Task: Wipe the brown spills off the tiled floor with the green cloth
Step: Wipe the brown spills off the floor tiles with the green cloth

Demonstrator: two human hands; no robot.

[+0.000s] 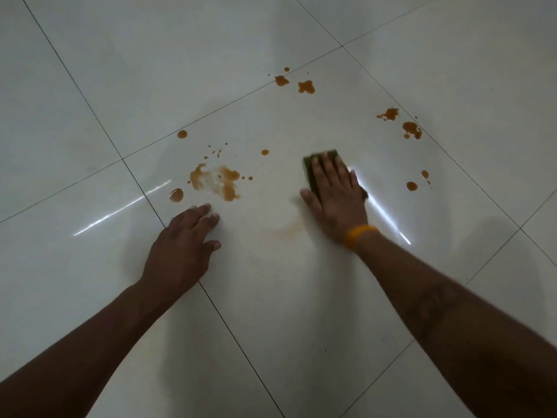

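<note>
Fingers (327, 168) straight: R hand (337, 203) presses cloth (330, 153), L hand (180, 245) flat on floor (271, 312). 1 faint smear (286, 230) mid-frame; spills (214, 181) left, top, right remain.

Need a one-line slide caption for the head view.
Right hand presses a green cloth flat on the tiled floor among brown spills; left hand rests nearby.

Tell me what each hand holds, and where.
Right hand presses flat on top of the green cloth, fingers straight, not gripping. Left hand holds nothing, resting on the tiled floor.
</note>
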